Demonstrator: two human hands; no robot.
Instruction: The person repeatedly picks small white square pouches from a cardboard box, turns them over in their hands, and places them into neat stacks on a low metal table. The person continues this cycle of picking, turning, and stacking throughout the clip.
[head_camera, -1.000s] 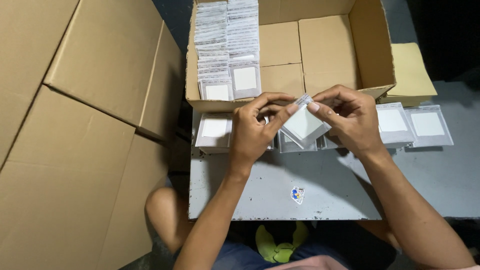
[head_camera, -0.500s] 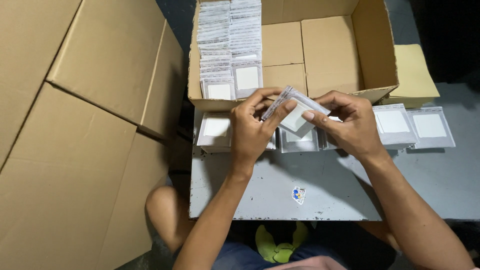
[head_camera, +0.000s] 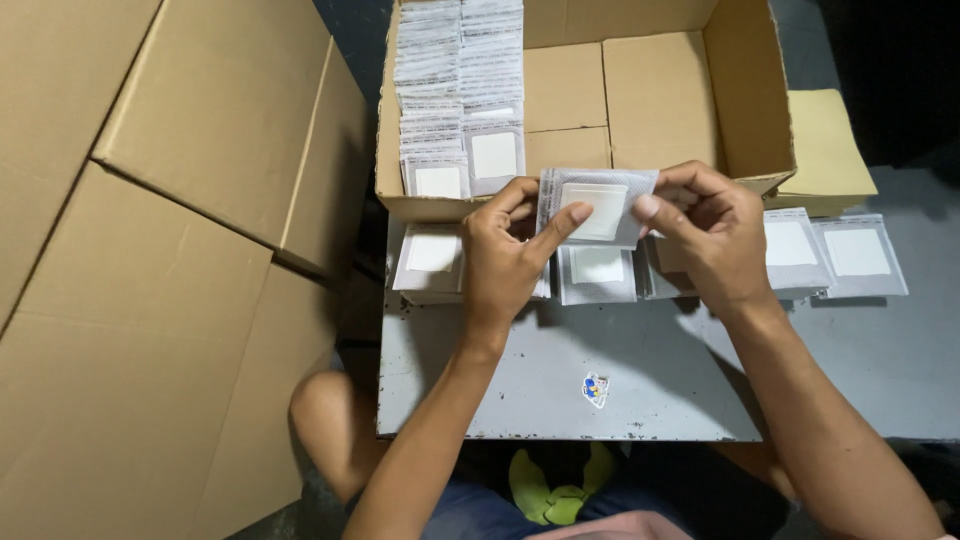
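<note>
**Two hands on one small packet above the worktop**

Both hands hold a flat grey packet (head_camera: 597, 206) with a pale square window, kept up in front of the near wall of an open cardboard box (head_camera: 660, 100). The left hand (head_camera: 505, 262) takes the packet's left edge: its forefinger lies stretched across the front face, tip near the window, while the thumb sits behind, hidden by the packet. The right hand (head_camera: 712, 240) pinches the right edge, thumb on the front corner and the other fingers curled behind it. So the packet spans the gap between the two hands, face towards the person, roughly level and clear of the surface below.

Directly beneath it, a row of like packets (head_camera: 597, 272) lies flat on the grey worktop (head_camera: 560, 370), running from one beside the left hand (head_camera: 432, 255) to two more past the right wrist (head_camera: 858, 255). Inside the box, two tight rows of the same packets (head_camera: 458, 90) stand on edge along its left side; the rest of its floor is bare card. Large flattened cartons (head_camera: 150, 280) lean at the person's left. A small sticker (head_camera: 595, 389) sits on the worktop near its front edge.
</note>
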